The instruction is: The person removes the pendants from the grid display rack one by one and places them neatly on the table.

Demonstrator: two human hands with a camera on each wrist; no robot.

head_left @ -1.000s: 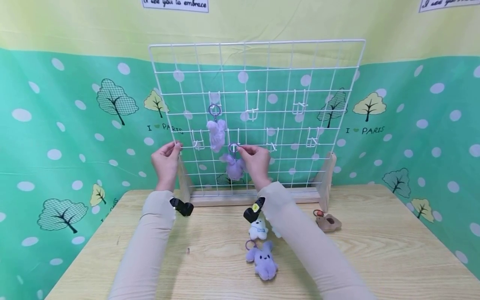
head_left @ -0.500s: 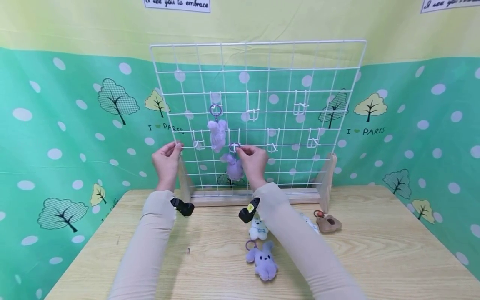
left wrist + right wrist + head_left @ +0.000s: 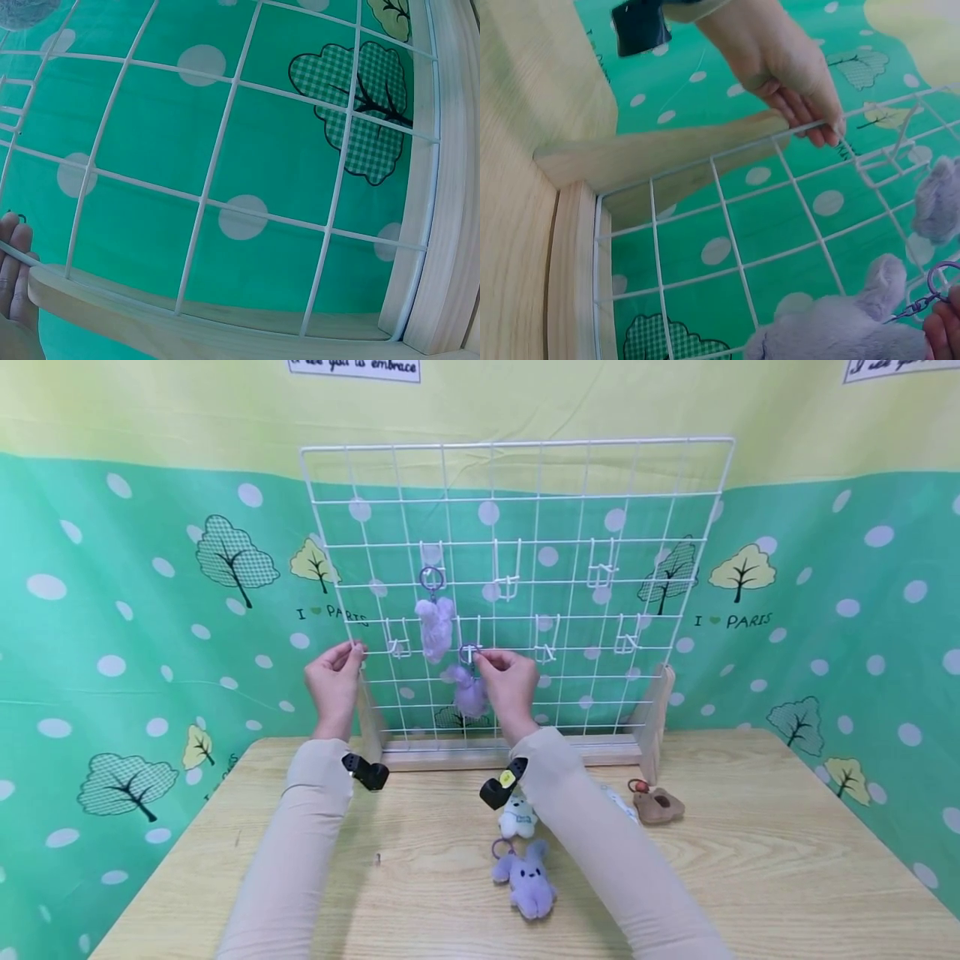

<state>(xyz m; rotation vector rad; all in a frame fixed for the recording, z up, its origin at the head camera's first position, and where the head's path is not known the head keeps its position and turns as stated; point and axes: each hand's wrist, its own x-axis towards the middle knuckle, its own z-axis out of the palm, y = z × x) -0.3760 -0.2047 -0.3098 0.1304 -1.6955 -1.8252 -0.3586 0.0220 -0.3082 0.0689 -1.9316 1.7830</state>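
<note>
A white wire grid rack (image 3: 517, 443) stands upright on wooden supports. At its left edge my left hand (image 3: 332, 687) pinches the frame wire; the right wrist view shows thumb and fingers (image 3: 815, 127) around that wire. My right hand (image 3: 513, 687) pinches the purple ring (image 3: 933, 279) of a lavender plush keychain (image 3: 470, 696), at a lower-row hook. Whether the ring sits fully on the hook is hidden by the fingers. Up and left of it, another lavender plush keychain (image 3: 435, 628) hangs from an upper hook by its ring.
On the wooden table (image 3: 420, 902) lie a lavender plush keychain (image 3: 531, 885), a white plush (image 3: 517, 818), a blue-white item (image 3: 619, 802) partly behind the right sleeve, and a brown plush keychain (image 3: 660, 807). Bare white hooks (image 3: 507, 587) hang on the grid.
The right forearm has shifted slightly left, uncovering part of the blue-white item. The held plush has turned a little beneath its ring. The left hand keeps its place on the frame.
</note>
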